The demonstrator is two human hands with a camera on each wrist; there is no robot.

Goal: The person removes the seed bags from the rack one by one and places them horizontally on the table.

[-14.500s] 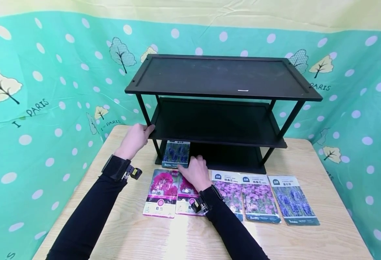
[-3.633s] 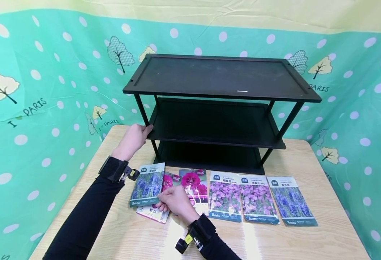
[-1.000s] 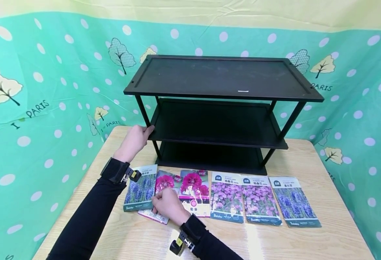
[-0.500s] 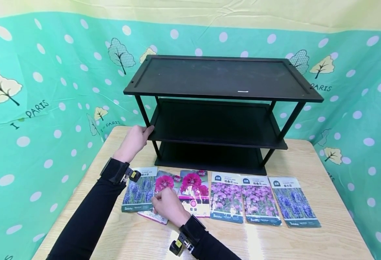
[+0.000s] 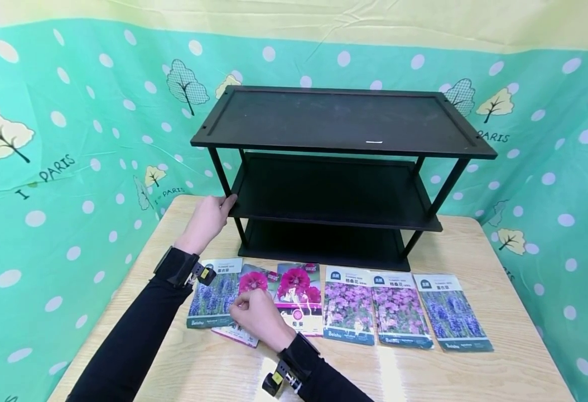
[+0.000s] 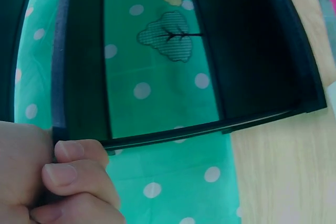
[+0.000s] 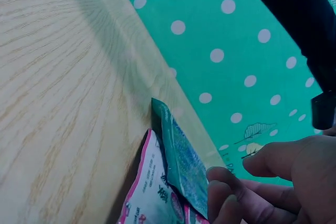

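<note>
My left hand (image 5: 205, 224) grips the front left corner of the middle tier of a black rack (image 5: 334, 190); in the left wrist view its fingers (image 6: 81, 174) curl round the dark edge. Over the left packets hovers my right hand (image 5: 260, 318). In the right wrist view its thumb and fingertips (image 7: 218, 174) stand apart, nothing between them. Just left of it, a blue-flowered seed packet (image 5: 216, 295) lies on the table, partly covering a pink-flowered seed packet (image 5: 256, 282). Another pink-flowered seed packet (image 5: 299, 290) lies just right, its edge close to my hand.
To the right lie two purple-flowered seed packets (image 5: 348, 301) and another blue-flowered packet (image 5: 453, 312), in the same row. The wooden table (image 5: 213, 368) is enclosed by a green dotted cloth (image 5: 88, 167). The rack's bottom tier (image 5: 324, 243) sits right behind the packets.
The left blue-flowered packet came off the bottom tier, down to the table's left end, carried by my right hand, which has let go of it. My left hand stays on the rack.
</note>
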